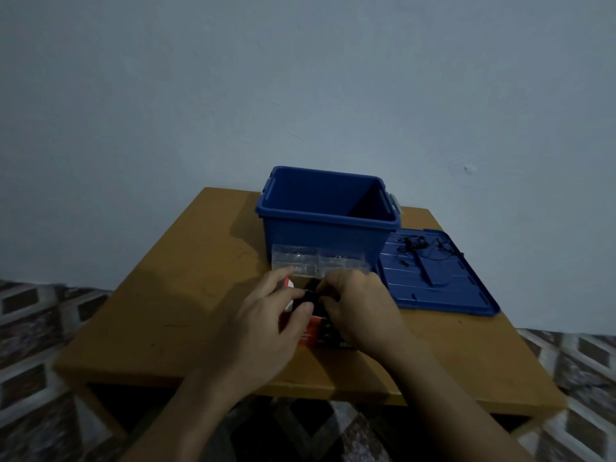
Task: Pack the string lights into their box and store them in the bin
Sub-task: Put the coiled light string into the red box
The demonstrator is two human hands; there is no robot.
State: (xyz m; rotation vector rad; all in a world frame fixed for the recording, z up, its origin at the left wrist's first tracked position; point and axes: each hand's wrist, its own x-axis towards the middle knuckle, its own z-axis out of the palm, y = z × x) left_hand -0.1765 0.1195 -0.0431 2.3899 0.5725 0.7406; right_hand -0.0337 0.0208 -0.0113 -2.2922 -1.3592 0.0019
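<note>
The string lights [311, 295] show as a dark bundle at the open end of the red box [309, 335], near the table's [166, 295] front edge. The left hand [266, 315] grips the box and the right hand [363, 305] pinches the bundle. The hands hide most of both. A clear plastic tray [320, 261] lies just behind, against the open blue bin [326, 236]. The bin's lid [443, 288] lies flat to the right, carrying loose black wire [420, 250].

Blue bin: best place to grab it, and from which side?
Under the rim lip of the bin at its left and right ends, coming in from each side. The lip juts out there by the latches, and the tray sits before the near wall.
</note>
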